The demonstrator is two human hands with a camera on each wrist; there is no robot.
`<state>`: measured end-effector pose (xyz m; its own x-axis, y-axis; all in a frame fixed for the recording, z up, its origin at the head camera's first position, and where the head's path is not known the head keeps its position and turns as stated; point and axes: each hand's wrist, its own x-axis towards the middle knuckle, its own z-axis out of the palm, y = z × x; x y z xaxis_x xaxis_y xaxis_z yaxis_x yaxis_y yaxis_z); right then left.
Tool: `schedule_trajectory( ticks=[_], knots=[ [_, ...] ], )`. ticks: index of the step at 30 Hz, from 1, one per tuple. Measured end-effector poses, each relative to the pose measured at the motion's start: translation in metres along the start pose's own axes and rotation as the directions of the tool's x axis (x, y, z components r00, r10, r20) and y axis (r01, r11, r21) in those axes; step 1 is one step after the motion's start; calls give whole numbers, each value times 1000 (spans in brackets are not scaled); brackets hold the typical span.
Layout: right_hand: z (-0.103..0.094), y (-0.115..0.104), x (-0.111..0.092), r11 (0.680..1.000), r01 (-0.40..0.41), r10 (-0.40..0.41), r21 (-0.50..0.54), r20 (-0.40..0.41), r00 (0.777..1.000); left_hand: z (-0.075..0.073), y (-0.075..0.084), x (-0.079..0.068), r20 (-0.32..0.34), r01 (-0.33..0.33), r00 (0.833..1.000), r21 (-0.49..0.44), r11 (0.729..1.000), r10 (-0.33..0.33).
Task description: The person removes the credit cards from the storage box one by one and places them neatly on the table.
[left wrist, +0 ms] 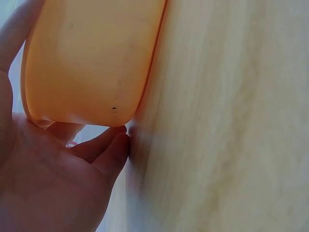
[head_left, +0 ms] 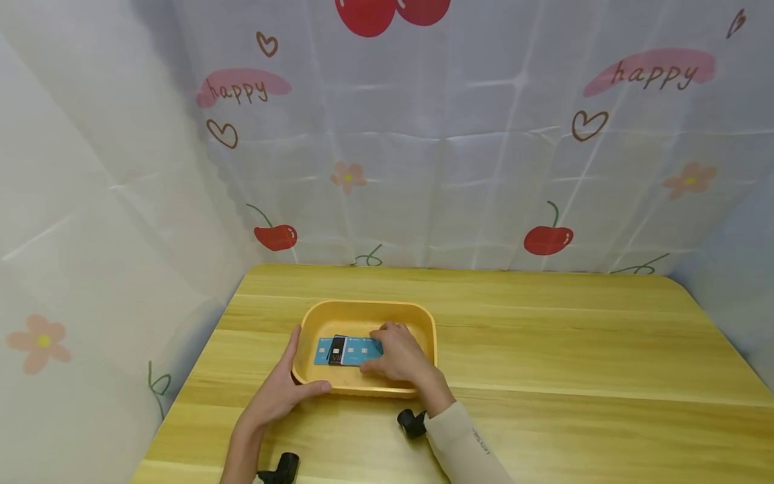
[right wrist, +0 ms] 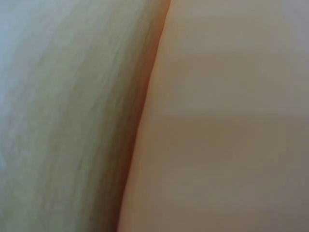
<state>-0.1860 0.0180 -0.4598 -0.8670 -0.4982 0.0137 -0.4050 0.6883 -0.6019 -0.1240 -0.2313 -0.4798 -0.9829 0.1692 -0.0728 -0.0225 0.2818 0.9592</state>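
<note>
An orange-yellow plastic basin (head_left: 357, 310) sits on the table with a row of overlapping cards inside. Blue cards (head_left: 353, 359) make up most of the row, and a black card (head_left: 335, 359) marked VIP lies among them. My left hand (head_left: 273, 398) grips the basin's left end, thumb along the front rim; in the left wrist view its fingers curl about the basin's end (left wrist: 91, 63). Reaching inside, my right hand (head_left: 400, 356) pinches the rightmost blue card between thumb and fingers across its short side. Only the basin's outer wall (right wrist: 222, 135) and the table fill the right wrist view.
The wooden table (head_left: 574, 363) extends far to the right of the basin. White printed curtains (head_left: 435, 168) close off the back and sides. A black wrist mount (head_left: 412, 423) sits at the right wrist, another black mount (head_left: 284, 467) at the left.
</note>
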Motion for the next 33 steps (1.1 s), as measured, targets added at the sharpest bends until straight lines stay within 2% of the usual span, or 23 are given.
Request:
schedule_trajectory(
  ticks=[10,20,25,33],
  knots=[
    [3,-2,3,998,-32,34,-56,37,999,-1,1,-1,6,9,1000,-7,1000,-9],
    [4,-6,6,983,-49,55,-177,32,998,-2,-1,-1,10,12,1000,-3,1000,-12],
    [4,-7,5,986,-52,55,-161,13,998,-3,-1,0,10,19,1000,5,1000,-19],
    [4,-6,7,996,-64,64,-65,-2,998,-4,-2,1,1,15,1000,6,1000,-15]
  ],
)
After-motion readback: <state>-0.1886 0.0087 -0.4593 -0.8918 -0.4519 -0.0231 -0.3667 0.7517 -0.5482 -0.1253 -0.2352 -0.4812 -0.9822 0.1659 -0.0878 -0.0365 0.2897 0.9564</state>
